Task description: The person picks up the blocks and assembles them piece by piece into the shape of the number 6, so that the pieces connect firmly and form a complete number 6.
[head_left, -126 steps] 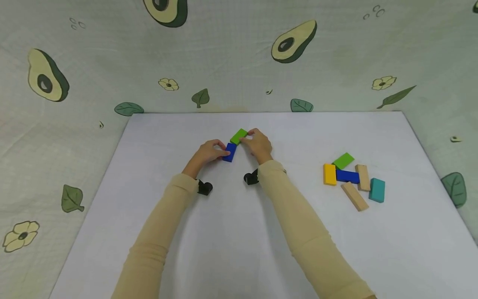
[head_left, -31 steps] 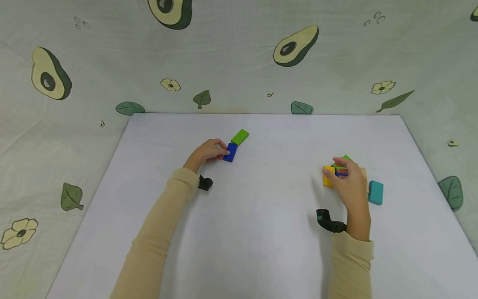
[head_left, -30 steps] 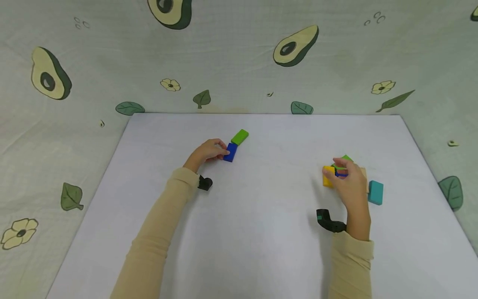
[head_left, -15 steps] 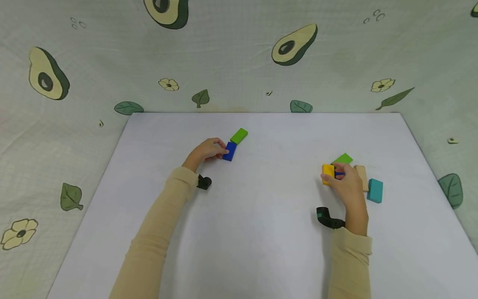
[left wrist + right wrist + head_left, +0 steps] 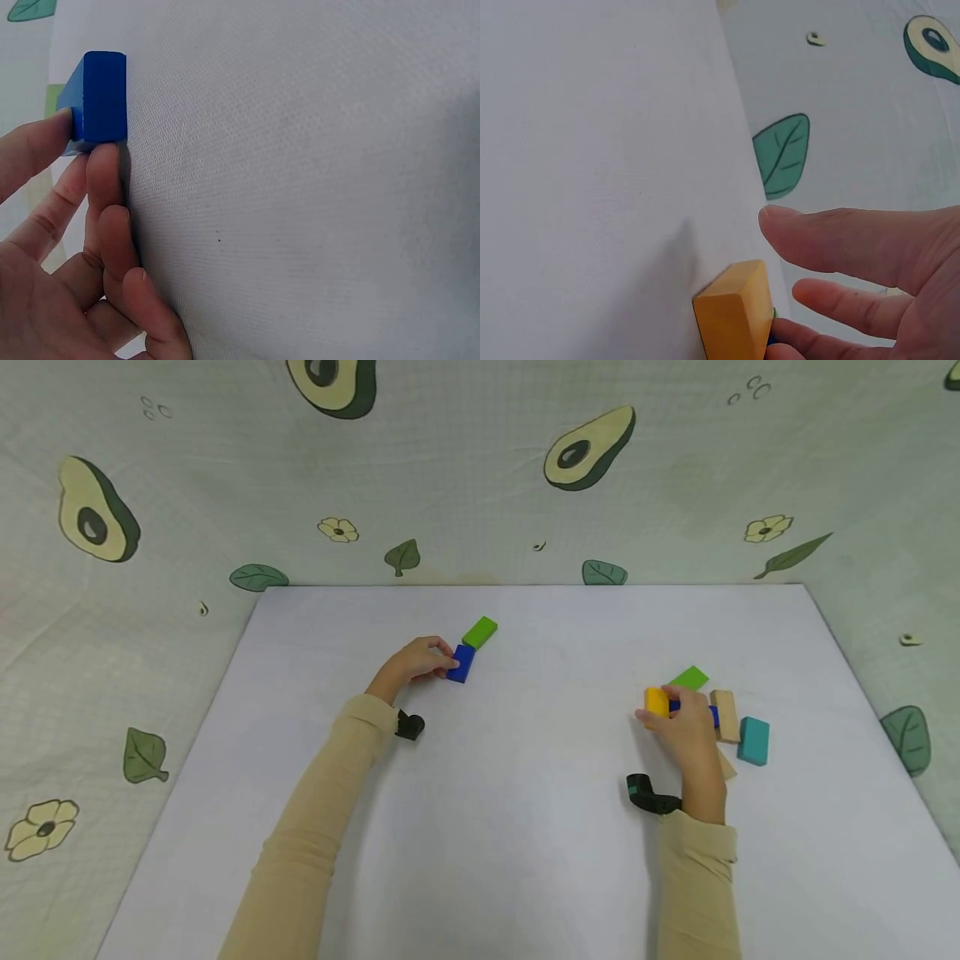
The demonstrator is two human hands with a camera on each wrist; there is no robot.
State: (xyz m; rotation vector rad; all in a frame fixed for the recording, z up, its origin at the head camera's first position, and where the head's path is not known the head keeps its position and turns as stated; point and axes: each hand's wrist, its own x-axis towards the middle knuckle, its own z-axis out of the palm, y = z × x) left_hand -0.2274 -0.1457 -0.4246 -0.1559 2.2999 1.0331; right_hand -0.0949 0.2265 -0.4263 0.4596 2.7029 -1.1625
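My left hand [image 5: 414, 665] holds a blue block [image 5: 461, 663] flat on the table, its thumb [image 5: 45, 146] on the top face and its fingers curled at the side. A green block [image 5: 480, 632] meets the blue one at its far end, set at an angle. At the right, my right hand [image 5: 688, 727] is at a yellow block [image 5: 656, 701]. Its fingers touch the block's right side, while in the right wrist view the thumb [image 5: 817, 232] is raised apart from the yellow block [image 5: 731, 315]. Part of a second blue block [image 5: 713, 717] shows behind that hand.
Around the right hand lie another green block [image 5: 690, 677], a plain wooden block [image 5: 724, 716], a teal block [image 5: 753, 741] and a second wooden block [image 5: 727, 766], mostly hidden. The white table [image 5: 517, 827] ends at a patterned cloth [image 5: 480, 468].
The right hand has left the central green block and gone to the group at the right. Lately it and the yellow block have shifted slightly left and away. The left hand stays put.
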